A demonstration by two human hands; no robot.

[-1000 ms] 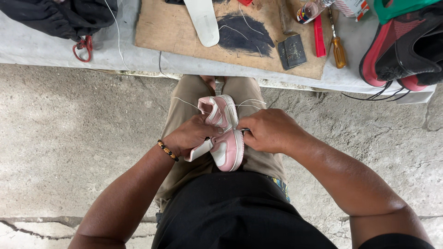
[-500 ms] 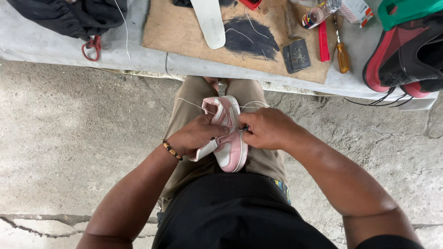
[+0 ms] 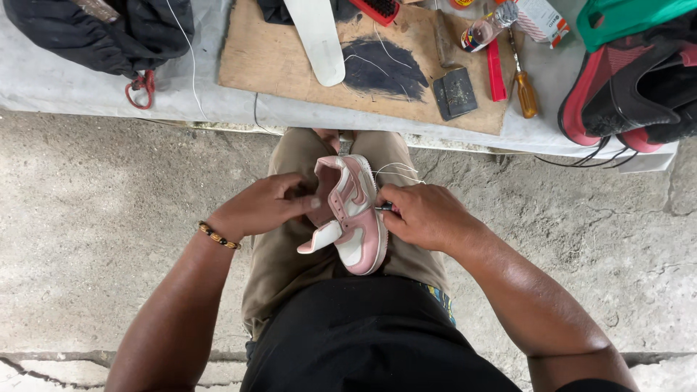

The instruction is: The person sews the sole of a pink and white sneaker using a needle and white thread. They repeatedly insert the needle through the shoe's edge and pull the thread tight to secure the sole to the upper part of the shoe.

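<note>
The left hand [image 3: 265, 203] is closed on the open top of a small pink and white shoe [image 3: 351, 213], fingers curled at the collar, thumb lying along the upper; a beaded bracelet [image 3: 218, 235] sits on that wrist. The right hand [image 3: 425, 215] is closed around a thin dark tool [image 3: 382, 208], its tip touching the side of the shoe near the sole edge; the tool's type cannot be determined. The shoe rests on the person's lap, between both hands, lying on the khaki trousers [image 3: 283, 254]; a white thread [image 3: 398, 171] loops out from the shoe just above the right hand.

Beyond the knees stands the counter [image 3: 87, 94], covered in grey; on it lies a wooden board [image 3: 290, 72] bearing a dark stain, a white insole [image 3: 318, 36], a small dark block [image 3: 455, 92], a red tool [image 3: 495, 70] and a screwdriver with an amber handle [image 3: 524, 87]. A black bag [image 3: 102, 29] lies at the counter's left end; a red and black shoe [image 3: 632, 91] lies at the right end. The floor [image 3: 94, 203] is rough grey concrete.
</note>
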